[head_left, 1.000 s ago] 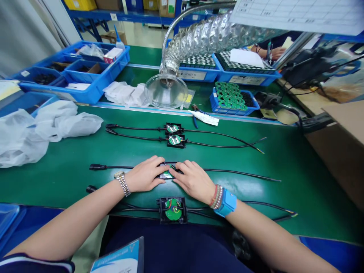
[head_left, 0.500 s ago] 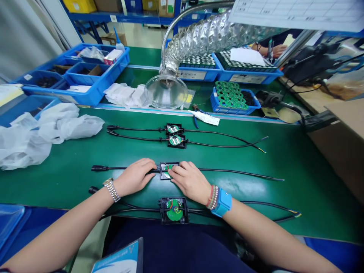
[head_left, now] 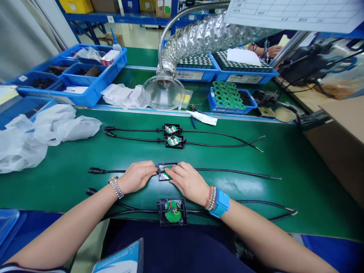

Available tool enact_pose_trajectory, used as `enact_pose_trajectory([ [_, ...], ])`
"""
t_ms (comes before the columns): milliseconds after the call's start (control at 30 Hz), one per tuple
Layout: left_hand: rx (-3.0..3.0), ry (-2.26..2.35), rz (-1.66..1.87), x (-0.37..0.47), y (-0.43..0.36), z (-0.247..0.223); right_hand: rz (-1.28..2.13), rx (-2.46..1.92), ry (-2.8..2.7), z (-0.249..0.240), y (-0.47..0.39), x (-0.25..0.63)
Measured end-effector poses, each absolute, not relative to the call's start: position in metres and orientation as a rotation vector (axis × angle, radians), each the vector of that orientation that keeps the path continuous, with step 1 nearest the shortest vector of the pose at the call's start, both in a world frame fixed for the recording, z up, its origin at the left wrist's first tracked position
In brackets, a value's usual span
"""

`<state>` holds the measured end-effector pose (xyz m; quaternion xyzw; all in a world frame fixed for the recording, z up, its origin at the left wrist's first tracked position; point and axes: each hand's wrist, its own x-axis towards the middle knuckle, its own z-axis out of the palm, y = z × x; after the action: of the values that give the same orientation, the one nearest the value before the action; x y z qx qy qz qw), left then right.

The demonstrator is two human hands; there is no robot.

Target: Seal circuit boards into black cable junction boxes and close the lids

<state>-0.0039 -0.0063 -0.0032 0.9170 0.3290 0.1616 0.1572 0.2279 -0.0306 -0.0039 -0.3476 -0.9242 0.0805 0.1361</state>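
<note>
Head view: my left hand (head_left: 138,176) pinches the black cable (head_left: 116,171) at the black housing's (head_left: 160,165) left end. My right hand (head_left: 188,182) has fingertips on the circuit board (head_left: 164,174) inside; can't tell if gripping. Housing's mid-tabletop (head_left: 222,155), between hands.

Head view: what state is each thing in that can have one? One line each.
Middle case: open, green board inside
Left hand: at the cable by this case; grip unclear
Right hand: touching that board
Near case: open, wires showing
Far cases: open
Far cables: crossing toward their right ends
Pliers: partly under the white tube
White wrapping: crumpled
</note>
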Motion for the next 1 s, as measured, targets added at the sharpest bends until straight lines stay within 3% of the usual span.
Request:
enact_pose_trajectory([
  [233,2.669,1.01,0.435,-0.005,-0.008,-0.003,0.294,-1.037,-2.688,0.004,-0.029,0.229],
  [433,2.561,1.001,0.37,-0.015,-0.019,0.003,0.556,-0.99,-2.496,0.003,-0.032,0.281],
  [700,2.457,0.864,0.269,-0.005,-0.048,0.013,0.6,-1.05,-2.509,0.008,-0.064,0.312],
  [800,2.495,0.876,0.261,-0.001,-0.024,0.027,0.59,-1.08,-2.506,0.012,-0.047,0.31],
  [1000,2.507,1.431,0.189,0.023,0.07,0.026,0.274,-1.342,-2.308,-0.004,0.043,0.282],
])
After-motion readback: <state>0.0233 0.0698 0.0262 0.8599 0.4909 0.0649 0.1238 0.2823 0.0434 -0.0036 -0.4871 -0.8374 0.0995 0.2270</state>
